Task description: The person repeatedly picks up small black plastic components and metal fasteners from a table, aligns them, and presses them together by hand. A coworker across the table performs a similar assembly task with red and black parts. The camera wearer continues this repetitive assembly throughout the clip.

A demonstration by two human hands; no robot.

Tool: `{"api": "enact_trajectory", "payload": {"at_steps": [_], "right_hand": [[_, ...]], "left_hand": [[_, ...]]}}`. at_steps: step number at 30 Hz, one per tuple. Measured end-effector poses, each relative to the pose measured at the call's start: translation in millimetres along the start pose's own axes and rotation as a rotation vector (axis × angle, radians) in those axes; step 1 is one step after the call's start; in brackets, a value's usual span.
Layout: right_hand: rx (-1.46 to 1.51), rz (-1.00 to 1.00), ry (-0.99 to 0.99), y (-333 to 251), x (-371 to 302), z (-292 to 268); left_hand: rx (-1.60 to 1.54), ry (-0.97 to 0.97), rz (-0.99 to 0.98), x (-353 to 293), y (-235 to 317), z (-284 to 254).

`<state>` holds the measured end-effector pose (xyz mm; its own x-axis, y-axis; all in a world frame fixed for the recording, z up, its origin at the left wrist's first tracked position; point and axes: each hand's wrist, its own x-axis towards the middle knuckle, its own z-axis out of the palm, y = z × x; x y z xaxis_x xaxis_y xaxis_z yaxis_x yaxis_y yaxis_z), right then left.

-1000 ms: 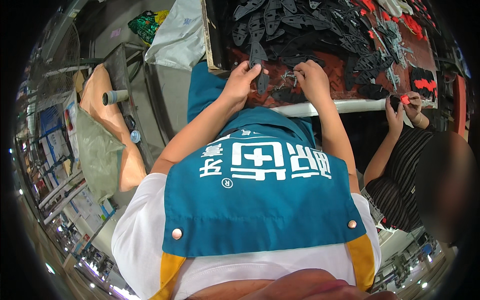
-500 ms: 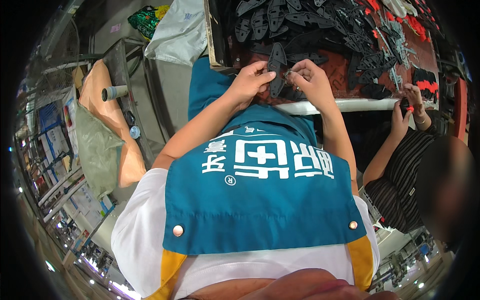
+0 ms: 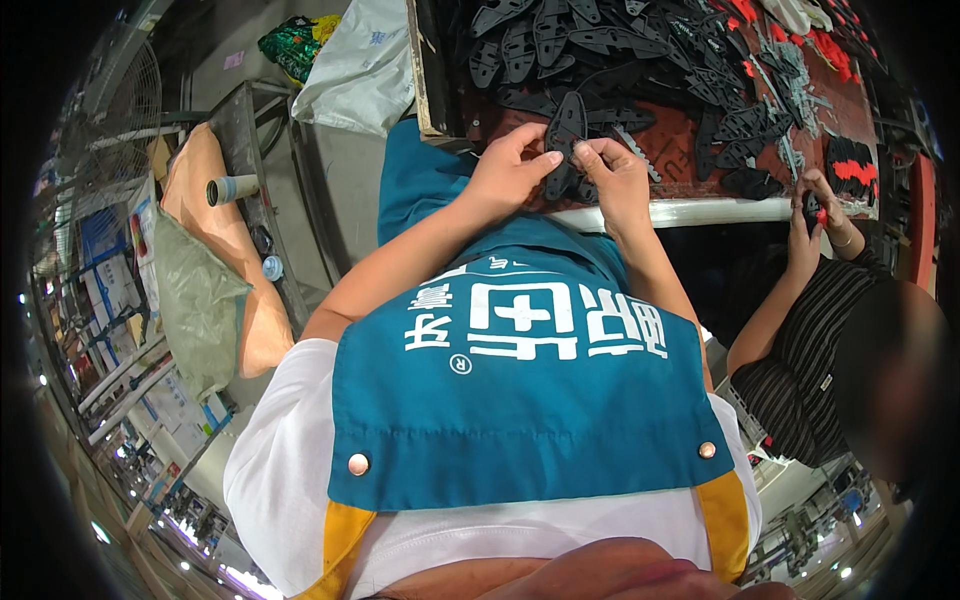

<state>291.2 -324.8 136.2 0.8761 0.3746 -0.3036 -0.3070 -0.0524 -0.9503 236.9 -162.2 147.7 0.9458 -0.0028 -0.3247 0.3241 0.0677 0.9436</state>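
My left hand [image 3: 512,172] grips the edge of a long black plastic plate [image 3: 567,128] between thumb and fingers. The plate is pointed, has slots, and stands nearly upright near the table's front edge. On its other side is my right hand [image 3: 618,182], fingers bent and thumb tip pressed to the plate's face. Whatever small part may lie under that thumb is hidden. A grey toothed strip [image 3: 640,155] lies on the table just beyond my right hand. Behind the plate spreads a heap of similar black plates [image 3: 610,42].
The reddish-brown table [image 3: 680,180] has a white padded front edge [image 3: 700,211]. Grey strips [image 3: 785,75] and red pieces [image 3: 832,55] lie to the right. A co-worker's hands [image 3: 815,215] hold a black-and-red part there. A white sack [image 3: 360,70] stands left of the table.
The black plate has shifted slightly right. My right hand has come in from beside it, where small shiny bits showed at its fingertips, and now presses on it. The grey strip beyond has come into view.
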Motion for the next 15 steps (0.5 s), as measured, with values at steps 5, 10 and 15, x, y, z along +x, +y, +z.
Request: {"api": "enact_trajectory", "payload": {"at_steps": [5, 10, 15], "right_hand": [[-0.144, -0.064, 0.031, 14, 6, -21], [-0.554, -0.146, 0.443, 0, 40, -142], [-1.615, -0.346, 1.072, 15, 43, -191]], "left_hand": [[-0.132, -0.036, 0.074, 1, -15, 10], [-0.145, 0.005, 0.059, 7, -29, 11], [-0.200, -0.040, -0.033, 6, -21, 2]]}}
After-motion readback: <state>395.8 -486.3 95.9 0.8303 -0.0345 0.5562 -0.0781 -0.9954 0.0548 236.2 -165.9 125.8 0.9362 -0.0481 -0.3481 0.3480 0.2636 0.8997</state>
